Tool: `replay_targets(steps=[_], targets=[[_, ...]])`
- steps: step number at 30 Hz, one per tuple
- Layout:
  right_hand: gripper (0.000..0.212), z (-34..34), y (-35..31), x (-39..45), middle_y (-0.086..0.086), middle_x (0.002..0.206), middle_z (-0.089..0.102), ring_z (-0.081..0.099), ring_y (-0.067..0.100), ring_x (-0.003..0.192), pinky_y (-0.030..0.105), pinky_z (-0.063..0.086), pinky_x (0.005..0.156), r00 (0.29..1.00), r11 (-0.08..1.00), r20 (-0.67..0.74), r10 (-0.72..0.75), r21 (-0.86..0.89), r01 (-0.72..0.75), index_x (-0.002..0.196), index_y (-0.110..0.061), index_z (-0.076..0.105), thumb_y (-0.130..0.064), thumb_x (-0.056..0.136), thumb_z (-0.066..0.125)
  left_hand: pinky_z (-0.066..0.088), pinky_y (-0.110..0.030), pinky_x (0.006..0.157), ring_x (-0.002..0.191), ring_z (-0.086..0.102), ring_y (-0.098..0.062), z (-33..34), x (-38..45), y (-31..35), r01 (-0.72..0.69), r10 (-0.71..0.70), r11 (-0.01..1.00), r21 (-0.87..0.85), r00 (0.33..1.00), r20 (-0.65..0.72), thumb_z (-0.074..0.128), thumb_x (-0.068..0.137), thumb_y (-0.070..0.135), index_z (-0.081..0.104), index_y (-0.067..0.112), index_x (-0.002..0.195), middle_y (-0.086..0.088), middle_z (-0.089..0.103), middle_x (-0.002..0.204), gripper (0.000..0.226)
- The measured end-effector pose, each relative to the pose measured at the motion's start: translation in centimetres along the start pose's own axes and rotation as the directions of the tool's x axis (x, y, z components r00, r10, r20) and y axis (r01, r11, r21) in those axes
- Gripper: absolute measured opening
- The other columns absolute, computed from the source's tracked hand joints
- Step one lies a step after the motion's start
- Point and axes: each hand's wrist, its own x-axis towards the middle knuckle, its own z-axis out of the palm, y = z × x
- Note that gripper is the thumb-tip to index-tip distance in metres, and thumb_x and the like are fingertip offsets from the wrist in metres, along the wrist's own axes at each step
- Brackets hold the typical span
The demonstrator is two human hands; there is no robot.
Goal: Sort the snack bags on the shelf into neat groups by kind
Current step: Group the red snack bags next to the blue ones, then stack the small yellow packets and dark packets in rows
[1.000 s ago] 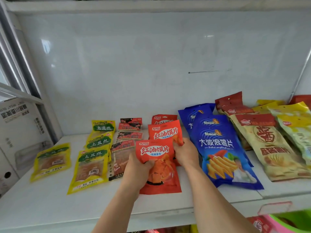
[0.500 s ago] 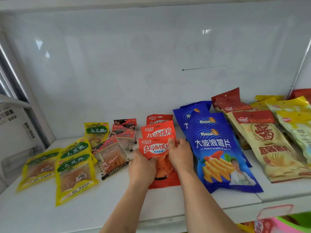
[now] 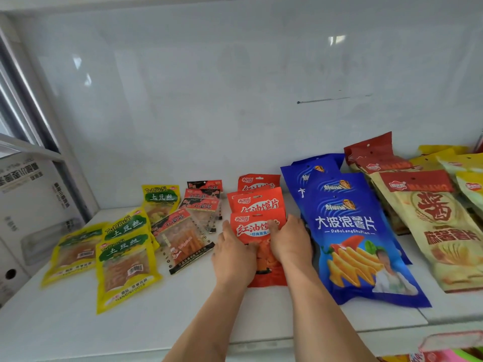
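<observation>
On the white shelf (image 3: 156, 325) three orange-red snack bags lie in an overlapping row; the front one (image 3: 254, 227) is between my hands. My left hand (image 3: 234, 257) holds its left edge, thumb on its face. My right hand (image 3: 291, 241) holds its right edge, thumb over the printed label. The other two orange-red bags (image 3: 254, 201) stick out behind it. Left of them lie clear bags with red tops (image 3: 183, 239) and several yellow bags (image 3: 125, 267). To the right lie blue chip bags (image 3: 350, 231).
Tan bags with dark red tops (image 3: 431, 228) and more yellow bags (image 3: 470, 184) fill the shelf's right end. A cardboard box (image 3: 28, 205) stands beyond the left end. The white back wall (image 3: 235, 113) rises close behind the rows. A price-tag holder (image 3: 449, 340) hangs on the front edge.
The front orange-red bag has gone from lifted and tilted to lying flat in line over the two behind it. Both hands stay on its edges, and the view has swung to the right.
</observation>
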Motion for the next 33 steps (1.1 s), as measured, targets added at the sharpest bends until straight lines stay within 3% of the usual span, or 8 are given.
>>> replay_targets(steps=[6, 15, 18, 20, 24, 27, 33], targets=[[0.052, -0.6, -0.4, -0.6, 0.008, 0.130, 0.056, 0.055, 0.026, 0.119, 0.036, 0.047, 0.091, 0.999, 0.995, -0.004, -0.043, -0.089, 0.043, 0.131, -0.013, 0.050, -0.053, 0.097, 0.048, 0.046, -0.044, 0.105, 0.123, 0.054, -0.026, -0.6, -0.2, 0.2, -0.020, 0.020, 1.000, 0.003, 0.999, 0.034, 0.063, 0.092, 0.033, 0.045, 0.019, 0.142, -0.004, 0.047, 0.139, 0.054], [0.062, -1.6, -1.9, -1.5, 0.010, 0.142, 0.047, 0.044, 0.028, 0.131, 0.041, 0.041, 0.102, 0.990, 0.973, -0.041, -0.137, -0.194, 0.126, 0.142, -0.014, 0.042, -0.058, 0.099, 0.036, 0.043, -0.034, 0.102, 0.128, 0.050, -0.023, -3.0, -0.9, 0.4, -0.072, 0.069, 0.993, -0.092, 0.997, -0.038, 0.058, 0.098, 0.029, 0.050, 0.015, 0.139, -0.003, 0.043, 0.145, 0.044], [0.061, -1.5, -3.3, -2.0, 0.008, 0.147, 0.044, 0.040, 0.028, 0.135, 0.045, 0.036, 0.107, 0.981, 0.964, -0.037, -0.189, -0.198, 0.179, 0.144, -0.015, 0.041, -0.056, 0.100, 0.034, 0.041, -0.026, 0.088, 0.107, 0.055, -0.014, -4.9, -0.3, 0.1, -0.106, 0.093, 0.984, -0.144, 0.991, -0.100, 0.056, 0.099, 0.028, 0.055, 0.015, 0.136, -0.002, 0.049, 0.143, 0.038], [0.059, -1.2, -4.6, -2.5, 0.008, 0.151, 0.042, 0.037, 0.027, 0.138, 0.044, 0.034, 0.110, 0.968, 0.958, -0.042, -0.246, -0.164, 0.236, 0.146, -0.014, 0.040, -0.053, 0.101, 0.035, 0.044, -0.029, 0.088, 0.100, 0.056, -0.014, -6.4, 0.6, -0.4, -0.128, 0.105, 0.980, -0.152, 0.984, -0.147, 0.055, 0.099, 0.027, 0.061, 0.016, 0.130, -0.001, 0.056, 0.135, 0.033], [0.057, 0.2, -8.0, -3.5, 0.007, 0.150, 0.043, 0.039, 0.025, 0.138, 0.041, 0.035, 0.111, 0.933, 0.932, -0.042, -0.357, -0.083, 0.353, 0.146, -0.016, 0.041, -0.051, 0.101, 0.037, 0.049, -0.040, 0.095, 0.116, 0.057, -0.026, -9.5, 3.4, -2.9, -0.122, 0.119, 0.992, -0.018, 0.982, -0.147, 0.052, 0.097, 0.029, 0.061, 0.019, 0.126, -0.002, 0.058, 0.132, 0.032], [0.056, 2.2, -10.7, -4.1, 0.008, 0.148, 0.044, 0.039, 0.025, 0.138, 0.039, 0.035, 0.112, 0.916, 0.916, 0.015, -0.401, -0.012, 0.402, 0.145, -0.013, 0.042, -0.048, 0.103, 0.037, 0.045, -0.041, 0.100, 0.125, 0.052, -0.029, -11.6, 5.3, -5.2, -0.118, 0.133, 0.973, 0.199, 0.989, -0.062, 0.051, 0.098, 0.034, 0.053, 0.018, 0.135, -0.006, 0.056, 0.138, 0.040], [0.061, 8.3, -13.9, -4.4, 0.011, 0.155, 0.038, 0.032, 0.028, 0.144, 0.043, 0.030, 0.116, 0.931, 0.943, 0.151, -0.332, 0.036, 0.330, 0.150, -0.013, 0.036, -0.051, 0.102, 0.038, 0.033, -0.043, 0.110, 0.135, 0.048, -0.027, -13.8, 7.6, -9.5, -0.150, 0.126, 0.866, 0.476, 0.989, 0.083, 0.039, 0.102, 0.050, 0.035, 0.017, 0.148, -0.006, 0.049, 0.148, 0.057]])
